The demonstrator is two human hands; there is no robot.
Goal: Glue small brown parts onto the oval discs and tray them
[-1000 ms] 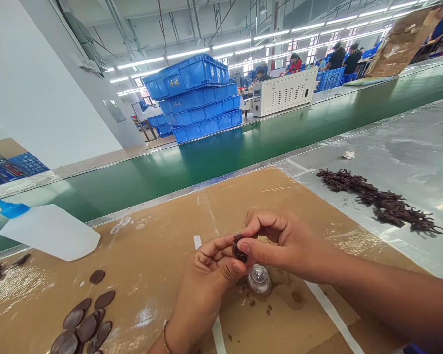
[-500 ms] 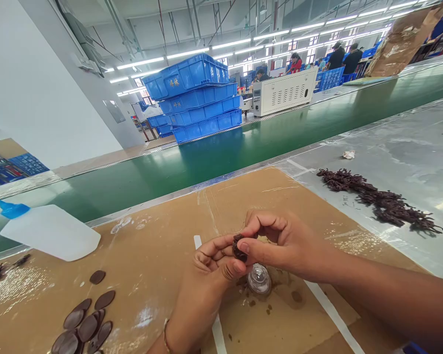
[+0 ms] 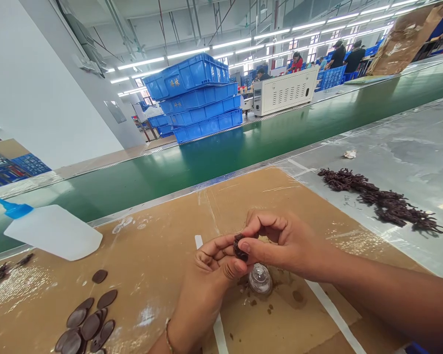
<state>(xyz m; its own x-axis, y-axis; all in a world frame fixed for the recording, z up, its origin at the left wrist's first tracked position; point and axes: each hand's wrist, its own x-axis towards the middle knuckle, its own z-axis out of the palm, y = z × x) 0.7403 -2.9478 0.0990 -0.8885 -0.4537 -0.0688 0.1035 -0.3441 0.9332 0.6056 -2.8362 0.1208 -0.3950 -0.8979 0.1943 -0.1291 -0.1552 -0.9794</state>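
Observation:
A small dark brown piece [image 3: 239, 247] sits between the fingertips of both hands; its exact kind is hard to make out. My left hand [image 3: 210, 275] pinches it from the left, thumb and fingers closed. From the right, my right hand [image 3: 276, 241] grips the same piece between thumb and forefinger. Just below the hands, a small clear round container [image 3: 260, 280] stands on the brown board [image 3: 162, 236], with dark spots around it. Flat dark brown oval discs [image 3: 91, 325] lie heaped at the lower left.
A white squeeze bottle with a blue nozzle [image 3: 55, 231] lies at left. Dark stringy pieces [image 3: 384, 199] form a row on the grey table at right. Beyond the board runs a green conveyor belt [image 3: 214, 157], with stacked blue crates [image 3: 203, 98] and a pale metal machine [image 3: 284, 93] behind.
Both hands keep the same pinch on the dark brown piece. The surroundings have shifted very slightly to the right in view.

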